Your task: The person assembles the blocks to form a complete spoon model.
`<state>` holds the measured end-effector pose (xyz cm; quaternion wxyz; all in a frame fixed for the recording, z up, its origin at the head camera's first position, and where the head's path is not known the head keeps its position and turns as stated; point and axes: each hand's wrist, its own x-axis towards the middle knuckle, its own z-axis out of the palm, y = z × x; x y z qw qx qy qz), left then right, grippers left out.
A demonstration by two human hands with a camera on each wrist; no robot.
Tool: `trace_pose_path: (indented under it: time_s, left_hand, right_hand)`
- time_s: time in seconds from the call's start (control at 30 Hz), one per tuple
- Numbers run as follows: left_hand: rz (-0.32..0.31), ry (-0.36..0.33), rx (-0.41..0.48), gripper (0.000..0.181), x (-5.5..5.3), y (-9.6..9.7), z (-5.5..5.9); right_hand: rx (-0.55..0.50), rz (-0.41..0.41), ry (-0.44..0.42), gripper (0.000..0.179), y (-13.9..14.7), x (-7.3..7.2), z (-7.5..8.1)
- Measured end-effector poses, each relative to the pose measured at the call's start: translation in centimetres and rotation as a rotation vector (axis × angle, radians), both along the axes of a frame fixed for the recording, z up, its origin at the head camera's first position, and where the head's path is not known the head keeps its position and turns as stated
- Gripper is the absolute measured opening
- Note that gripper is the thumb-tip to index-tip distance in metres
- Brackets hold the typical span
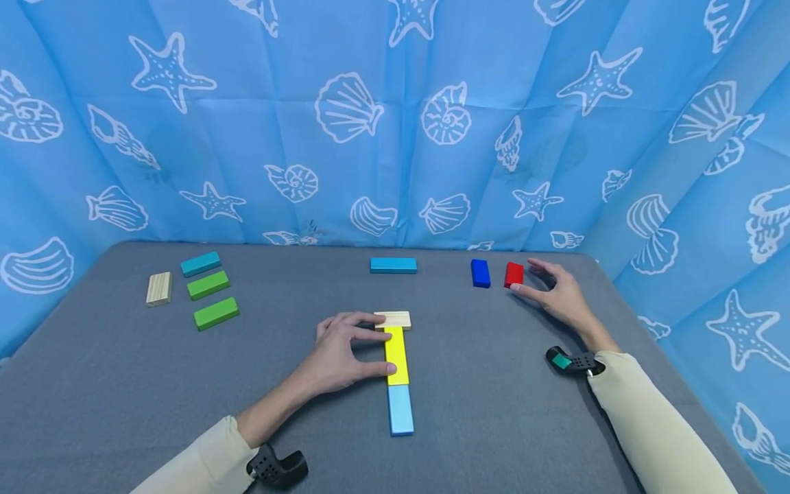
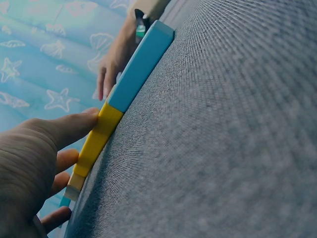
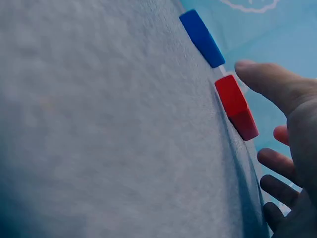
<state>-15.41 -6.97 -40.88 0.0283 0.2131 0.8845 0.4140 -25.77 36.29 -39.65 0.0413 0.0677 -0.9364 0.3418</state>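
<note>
My left hand (image 1: 338,353) rests at a row of flat blocks in the middle of the table. Its thumb and a finger touch the yellow block (image 1: 398,357), while another finger reaches the plain wooden block (image 1: 396,320) lying crosswise at the far end. A light blue block (image 1: 401,410) meets the yellow one's near end. On the right, my right hand (image 1: 560,296) spreads thumb and fingers around the red block (image 1: 513,274); in the right wrist view a gap shows between thumb and red block (image 3: 235,101). Left of it lies a dark blue block (image 1: 480,273).
A teal block (image 1: 393,265) lies near the table's back edge. At the far left are another teal block (image 1: 200,264), two green blocks (image 1: 208,285) and a wooden block (image 1: 158,289). A blue curtain (image 1: 395,137) with shell prints hangs behind the grey table (image 1: 296,288).
</note>
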Motion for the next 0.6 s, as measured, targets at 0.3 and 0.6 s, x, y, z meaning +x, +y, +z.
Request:
trace_pose_path:
  time_s: [0.3,0.6]
  left_hand:
    - [0.002,0.016,0.007,0.047,0.1,0.0,0.0]
    - [0.002,0.009,0.007,0.047,0.0,0.0,0.0]
  right_hand:
    - [0.144,-0.032,-0.121,0.091,-0.6,-0.9,0.5]
    - [0.174,-0.040,-0.105,0.086,-1.0,-1.0,0.3]
